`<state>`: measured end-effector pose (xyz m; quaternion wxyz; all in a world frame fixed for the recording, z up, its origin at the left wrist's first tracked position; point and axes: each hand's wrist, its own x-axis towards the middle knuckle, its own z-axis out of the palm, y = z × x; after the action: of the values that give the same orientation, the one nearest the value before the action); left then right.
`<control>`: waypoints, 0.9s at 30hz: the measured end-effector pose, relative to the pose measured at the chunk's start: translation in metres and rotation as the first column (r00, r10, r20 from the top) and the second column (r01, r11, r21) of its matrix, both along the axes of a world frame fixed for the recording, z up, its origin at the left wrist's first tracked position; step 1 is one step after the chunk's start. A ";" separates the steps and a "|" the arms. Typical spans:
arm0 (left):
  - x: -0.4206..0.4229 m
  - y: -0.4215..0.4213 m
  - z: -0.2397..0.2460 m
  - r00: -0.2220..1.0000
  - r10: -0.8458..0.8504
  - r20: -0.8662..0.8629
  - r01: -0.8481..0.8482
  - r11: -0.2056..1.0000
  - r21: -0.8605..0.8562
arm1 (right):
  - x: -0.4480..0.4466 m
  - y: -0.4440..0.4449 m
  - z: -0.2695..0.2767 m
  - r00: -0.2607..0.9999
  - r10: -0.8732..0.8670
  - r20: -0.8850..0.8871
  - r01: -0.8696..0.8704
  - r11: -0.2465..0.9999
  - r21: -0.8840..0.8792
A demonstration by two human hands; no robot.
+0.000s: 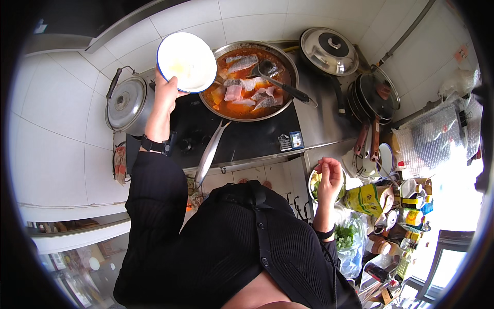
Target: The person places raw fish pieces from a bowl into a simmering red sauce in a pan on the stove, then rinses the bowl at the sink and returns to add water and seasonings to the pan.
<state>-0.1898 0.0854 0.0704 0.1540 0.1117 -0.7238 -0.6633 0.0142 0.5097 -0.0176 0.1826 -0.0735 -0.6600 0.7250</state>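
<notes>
My left hand (168,91) grips a white enamel bowl (186,61) with a blue rim, held tilted at the left edge of a wide steel frying pan (292,65). A little residue shows inside the bowl. Fish pieces (242,83) lie in red-orange broth in the pan, which sits on the black gas hob. A ladle (285,85) with a dark handle rests in the broth, its handle across the pan's right rim. My right hand (330,174) hovers over a bowl of cut greens (315,184), fingers curled loosely, with no object visible in them.
A lidded aluminium pot (128,103) stands left of the hob. On the right are a steel-lidded wok (329,51), stacked pans (373,96), a yellow-green bag (364,200), a plastic bag of leafy greens (349,239) and several condiment bottles. The frying pan's long handle (212,154) juts over the counter edge.
</notes>
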 end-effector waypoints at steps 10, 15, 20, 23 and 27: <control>-0.021 0.001 -0.023 0.958 -0.002 -0.285 -0.192 0.736 -0.649 | -0.012 0.009 -0.005 0.999 0.028 0.022 -0.028 0.999 -0.024; -0.012 0.031 -0.010 0.932 -0.130 -0.338 -0.185 0.632 -0.752 | -0.017 0.011 -0.006 0.999 0.039 0.020 -0.039 0.999 -0.025; 0.001 0.059 0.005 0.927 -0.267 -0.263 -0.067 0.572 -0.817 | -0.019 0.012 -0.008 0.999 0.044 0.023 -0.043 0.999 -0.014; 0.009 0.064 0.011 0.899 -0.364 -0.244 -0.041 0.486 -0.873 | -0.020 0.010 -0.004 0.999 0.043 0.021 -0.043 0.999 0.000; 0.011 0.064 0.012 0.879 -0.403 -0.255 -0.048 0.458 -0.888 | -0.040 0.004 0.017 0.997 0.061 -0.047 -0.043 0.945 0.323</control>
<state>-0.1784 0.1498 0.0829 0.2725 -0.2109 -0.9127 -0.2196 -0.0257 0.5137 -0.0001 0.1916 -0.0049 -0.7656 0.6141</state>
